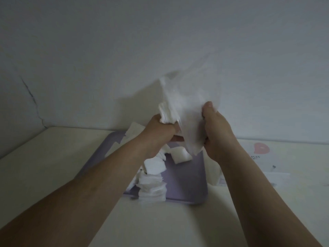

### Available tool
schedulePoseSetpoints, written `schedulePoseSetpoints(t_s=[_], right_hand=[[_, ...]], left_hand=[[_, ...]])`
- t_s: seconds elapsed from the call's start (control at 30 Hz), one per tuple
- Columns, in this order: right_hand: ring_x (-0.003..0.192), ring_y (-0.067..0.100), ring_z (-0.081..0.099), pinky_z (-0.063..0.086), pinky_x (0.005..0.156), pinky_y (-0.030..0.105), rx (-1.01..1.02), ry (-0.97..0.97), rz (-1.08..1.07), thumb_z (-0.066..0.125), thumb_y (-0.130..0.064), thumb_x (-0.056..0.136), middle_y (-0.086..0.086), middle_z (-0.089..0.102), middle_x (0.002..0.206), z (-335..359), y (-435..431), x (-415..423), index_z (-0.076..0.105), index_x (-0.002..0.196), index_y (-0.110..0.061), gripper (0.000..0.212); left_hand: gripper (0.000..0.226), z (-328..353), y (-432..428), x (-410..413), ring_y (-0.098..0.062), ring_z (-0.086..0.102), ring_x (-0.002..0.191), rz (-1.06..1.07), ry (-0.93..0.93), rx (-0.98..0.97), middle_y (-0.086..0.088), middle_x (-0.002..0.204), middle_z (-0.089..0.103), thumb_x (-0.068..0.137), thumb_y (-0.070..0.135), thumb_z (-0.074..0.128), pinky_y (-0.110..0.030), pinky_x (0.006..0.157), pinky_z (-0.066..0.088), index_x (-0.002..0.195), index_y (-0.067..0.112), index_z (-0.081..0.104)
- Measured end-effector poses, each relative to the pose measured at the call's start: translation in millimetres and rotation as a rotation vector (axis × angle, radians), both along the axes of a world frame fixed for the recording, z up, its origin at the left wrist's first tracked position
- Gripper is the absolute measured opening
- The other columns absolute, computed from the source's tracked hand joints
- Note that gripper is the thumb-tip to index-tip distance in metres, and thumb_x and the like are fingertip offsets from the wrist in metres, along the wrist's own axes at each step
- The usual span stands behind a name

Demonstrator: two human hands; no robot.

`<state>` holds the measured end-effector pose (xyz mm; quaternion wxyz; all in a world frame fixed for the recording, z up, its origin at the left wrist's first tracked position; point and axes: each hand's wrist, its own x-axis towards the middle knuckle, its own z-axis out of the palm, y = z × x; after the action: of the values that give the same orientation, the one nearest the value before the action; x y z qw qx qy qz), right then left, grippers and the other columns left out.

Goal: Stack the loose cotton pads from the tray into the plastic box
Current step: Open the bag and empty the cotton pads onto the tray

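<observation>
Both forearms reach forward and up over the purple tray (187, 179), with the hands raised close together. The left hand (160, 129) is curled tight round a bundle of cotton pads (165, 113) at the lower edge of a blurred, translucent wrapper (188, 107). The right hand (216, 129), thumb up, pinches the wrapper's other side. Loose cotton pads (153, 182) lie heaped on the tray below, which sits on the pale table (44, 166). A printed sheet (258, 152) lies to its right.
</observation>
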<state>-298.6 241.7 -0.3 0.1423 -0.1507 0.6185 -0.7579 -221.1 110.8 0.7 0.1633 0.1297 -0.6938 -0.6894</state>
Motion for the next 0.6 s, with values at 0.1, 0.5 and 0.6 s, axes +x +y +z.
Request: schedulePoseSetpoints(t_s=[0.1, 0.5, 0.6], right_hand=[[0.091, 0.004, 0.067, 0.054, 0.076, 0.025, -0.026, 0.027, -0.150, 0.039, -0.044, 0.111, -0.012, 0.070, 0.099, 5, 3, 2, 0.063, 0.092, -0.027, 0.035], [0.083, 0.010, 0.060, 0.046, 0.069, 0.024, -0.166, -0.014, -0.222, 0.038, -0.056, 0.107, -0.011, 0.063, 0.088, 15, 21, -9, 0.065, 0.101, -0.025, 0.042], [0.089, 0.006, 0.072, 0.054, 0.075, 0.025, -0.245, -0.074, -0.140, 0.040, -0.060, 0.106, -0.015, 0.077, 0.094, 19, 23, -10, 0.068, 0.105, -0.029, 0.042]], left_hand=[[0.009, -2, -15, 6, -0.026, 0.079, 0.086, 0.157, -0.076, -0.189, -0.010, 0.097, 0.081, 0.093, 0.018, 0.076, -0.043, 0.083, 0.065, 0.100, 0.014, 0.077], [0.072, 17, -24, 21, -0.005, 0.060, 0.115, 0.041, -0.126, -0.772, 0.014, 0.134, 0.061, 0.066, 0.034, 0.071, -0.018, 0.087, 0.048, 0.138, 0.029, 0.063], [0.053, 20, -3, 18, -0.001, 0.062, 0.112, -0.117, -0.084, -0.798, 0.021, 0.123, 0.063, 0.083, 0.022, 0.080, -0.016, 0.089, 0.050, 0.134, 0.026, 0.065]])
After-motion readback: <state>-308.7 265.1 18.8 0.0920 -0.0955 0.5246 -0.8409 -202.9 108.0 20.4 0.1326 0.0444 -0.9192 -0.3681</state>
